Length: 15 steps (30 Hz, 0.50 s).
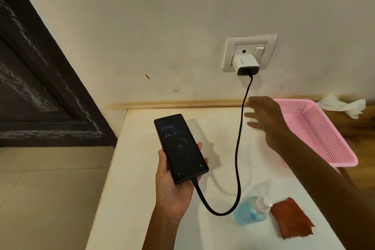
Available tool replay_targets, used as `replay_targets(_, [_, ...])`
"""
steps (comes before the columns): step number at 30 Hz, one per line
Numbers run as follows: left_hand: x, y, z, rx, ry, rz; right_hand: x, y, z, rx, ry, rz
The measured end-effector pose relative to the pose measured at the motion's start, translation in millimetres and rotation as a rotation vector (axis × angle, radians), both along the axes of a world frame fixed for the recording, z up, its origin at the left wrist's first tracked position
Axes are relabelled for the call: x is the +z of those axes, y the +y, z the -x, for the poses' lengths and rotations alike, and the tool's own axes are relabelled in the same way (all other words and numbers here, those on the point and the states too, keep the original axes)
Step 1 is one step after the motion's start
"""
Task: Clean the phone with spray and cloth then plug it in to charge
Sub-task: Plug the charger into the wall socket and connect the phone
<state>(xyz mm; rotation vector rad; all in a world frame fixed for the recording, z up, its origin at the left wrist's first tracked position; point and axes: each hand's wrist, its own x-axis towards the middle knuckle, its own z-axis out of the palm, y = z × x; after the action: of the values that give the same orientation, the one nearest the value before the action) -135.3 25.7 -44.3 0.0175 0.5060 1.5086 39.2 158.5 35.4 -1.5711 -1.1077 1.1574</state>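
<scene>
Two hands were over the white table (142, 189). The left hand (172, 184) cradled the phone (180, 148) from beneath, fingers curled round its edges, screen lit. A black cable (239, 148) ran from its base to the charger (245, 65) in the wall socket (229, 55). The right hand (265, 124) hung spread and empty beside the cable. Nearby lay a spray bottle (251, 211) and a cloth (290, 219).

Two bare forearms are seen; the left hand (174, 187) and right hand (267, 122) (blurred, at two o'clock) are ungloved, unsleeved.
</scene>
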Motion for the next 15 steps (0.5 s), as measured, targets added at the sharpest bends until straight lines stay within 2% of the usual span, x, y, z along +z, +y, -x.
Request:
replay_targets(1, [0, 0, 0, 0.007, 0.011, 0.005, 4, -8, -2, 0.035, 0.078, 0.055])
replay_targets(4, [0, 2, 2, 0.012, 0.051, 0.036, 14, -30, -7, 0.201, 0.136, 0.198])
replay_targets(9, [0, 3, 2, 0.05, 0.073, 0.105, 24, -56, -6, 0.45, 0.109, 0.213])
replay_targets(12, [-4, 4, 3, 0.082, 0.129, 0.179, 28, -64, -8, 0.477, -0.002, 0.131])
replay_targets(15, [-8, 5, 6, 0.137, 0.152, 0.266, 28, -63, -16, 0.384, -0.077, 0.099])
